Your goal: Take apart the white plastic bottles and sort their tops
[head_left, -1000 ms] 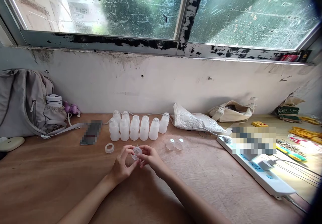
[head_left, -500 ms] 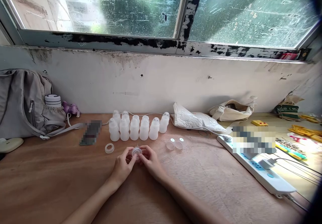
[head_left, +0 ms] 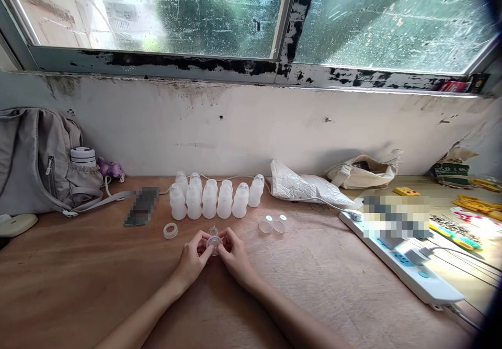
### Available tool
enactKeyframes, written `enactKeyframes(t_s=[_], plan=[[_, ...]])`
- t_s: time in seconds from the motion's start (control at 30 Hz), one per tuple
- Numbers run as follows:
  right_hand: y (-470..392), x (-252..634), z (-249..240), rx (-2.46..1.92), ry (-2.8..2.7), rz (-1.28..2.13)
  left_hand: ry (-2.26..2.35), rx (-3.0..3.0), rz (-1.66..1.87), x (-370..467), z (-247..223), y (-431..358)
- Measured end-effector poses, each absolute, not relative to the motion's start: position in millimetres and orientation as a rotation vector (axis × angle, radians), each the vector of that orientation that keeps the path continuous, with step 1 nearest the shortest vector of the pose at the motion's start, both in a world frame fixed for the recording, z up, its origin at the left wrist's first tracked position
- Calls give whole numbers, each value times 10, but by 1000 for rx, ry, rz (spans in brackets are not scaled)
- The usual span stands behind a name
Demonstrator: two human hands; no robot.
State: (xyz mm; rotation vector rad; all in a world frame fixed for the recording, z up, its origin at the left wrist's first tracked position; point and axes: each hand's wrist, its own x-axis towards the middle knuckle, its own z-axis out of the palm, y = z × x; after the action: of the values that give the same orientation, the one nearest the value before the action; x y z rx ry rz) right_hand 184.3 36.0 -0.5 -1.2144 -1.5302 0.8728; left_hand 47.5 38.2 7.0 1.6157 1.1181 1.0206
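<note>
My left hand (head_left: 193, 255) and my right hand (head_left: 234, 255) meet over the near middle of the table. Between them they pinch a clear, round bottle nipple (head_left: 214, 241) by its rim, thumbs on the near side. Its small tip points away from me. The fingers hide part of its edge. To the left lies a white screw ring (head_left: 170, 231). Two clear domed caps (head_left: 272, 227), each with a small white disc behind it, rest to the right. Beyond my hands stand several frosted white baby bottles (head_left: 209, 200), upright and grouped together.
A phone (head_left: 141, 206) lies left of the bottles, near a grey backpack (head_left: 37, 160). A white padded bag (head_left: 306, 184) and a cream pouch (head_left: 363, 171) sit along the wall. On the right, a long power strip (head_left: 403, 262) with plugs and cables crosses the table.
The nipple has tilted in my fingers, so its tip now shows more plainly beyond the rim. Both hands keep hold in nearly the same place.
</note>
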Motion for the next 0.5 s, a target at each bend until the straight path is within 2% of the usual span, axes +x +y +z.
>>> enactKeyframes(t_s=[0.5], plan=[[347,1850,13,-1209,-1510,935,1115,1603,1005,479,104,366]])
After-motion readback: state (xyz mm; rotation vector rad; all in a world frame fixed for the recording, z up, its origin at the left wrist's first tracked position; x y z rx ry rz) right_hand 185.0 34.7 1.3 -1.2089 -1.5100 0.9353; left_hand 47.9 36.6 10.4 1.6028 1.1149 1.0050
